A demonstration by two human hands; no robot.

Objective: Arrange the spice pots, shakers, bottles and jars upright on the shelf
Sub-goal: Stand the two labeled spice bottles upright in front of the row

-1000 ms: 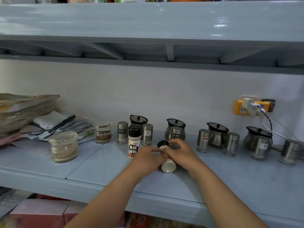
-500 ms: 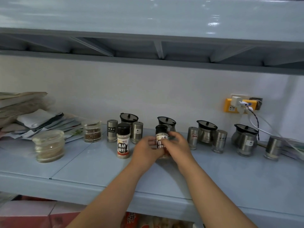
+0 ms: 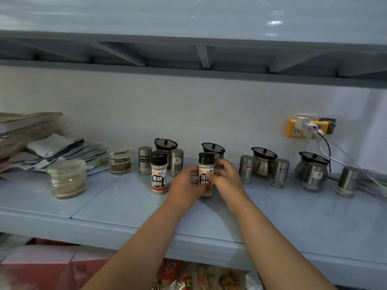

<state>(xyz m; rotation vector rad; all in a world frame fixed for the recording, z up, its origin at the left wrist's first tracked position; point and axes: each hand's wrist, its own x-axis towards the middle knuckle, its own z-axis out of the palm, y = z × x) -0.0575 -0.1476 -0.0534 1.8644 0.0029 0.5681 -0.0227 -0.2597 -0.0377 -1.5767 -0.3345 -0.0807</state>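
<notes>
A white pepper bottle with a black cap stands upright on the blue shelf, gripped from both sides by my left hand and my right hand. A black pepper bottle stands upright just to its left. Behind them, a row of steel shakers and black-lidded pots runs along the wall, all upright. Two glass jars sit upright further left.
A pile of packets and papers fills the shelf's left end. A yellow socket with a plug and cables hangs on the wall at right, cables trailing behind the rightmost shakers. An upper shelf overhangs. Food packages lie below.
The white pepper bottle lay on its side between my hands; both hands have tipped it up, and it now stands upright on the shelf, still held.
</notes>
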